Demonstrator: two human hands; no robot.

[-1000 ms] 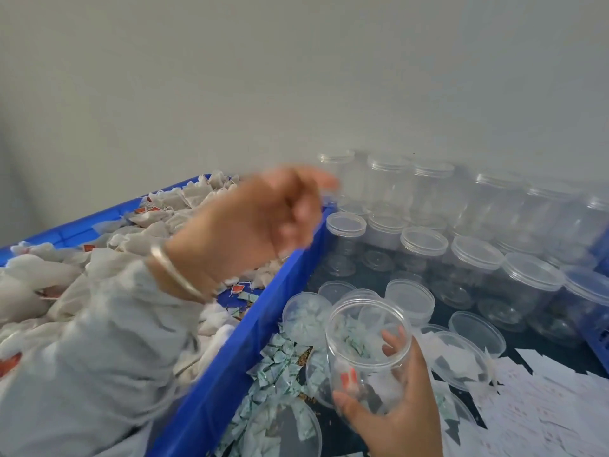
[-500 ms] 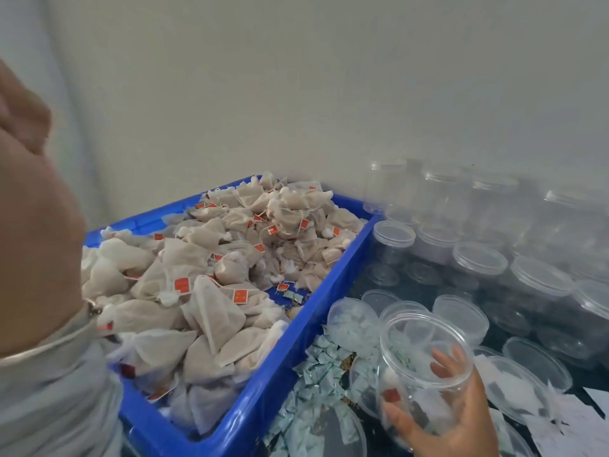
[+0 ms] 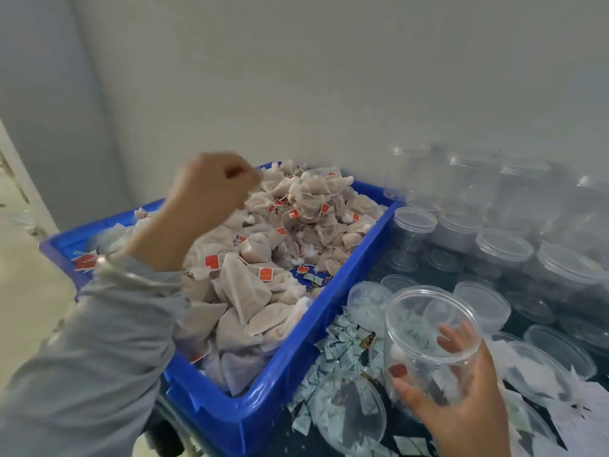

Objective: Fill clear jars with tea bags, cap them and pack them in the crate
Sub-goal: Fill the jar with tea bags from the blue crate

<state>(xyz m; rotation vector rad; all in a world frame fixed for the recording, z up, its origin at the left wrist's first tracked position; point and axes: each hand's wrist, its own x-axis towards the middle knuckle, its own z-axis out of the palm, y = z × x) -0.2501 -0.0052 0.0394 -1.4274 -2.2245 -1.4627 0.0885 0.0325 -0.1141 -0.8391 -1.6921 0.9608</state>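
The filling step is in hand. The right hand [image 3: 461, 400] is grasping an open jar [image 3: 431, 344] just beside the right wall of the blue crate [image 3: 280, 384], with perhaps one bag inside. The left hand [image 3: 207, 199] is hovering over the tea bags [image 3: 263, 258] heaped in the crate, fingers curled; it is blurred, so I cannot tell if it is pinching a bag. Next, I think, it needs to carry bags to the jar mouth. Empty jars [image 3: 504, 252] are standing to the right of the crate.
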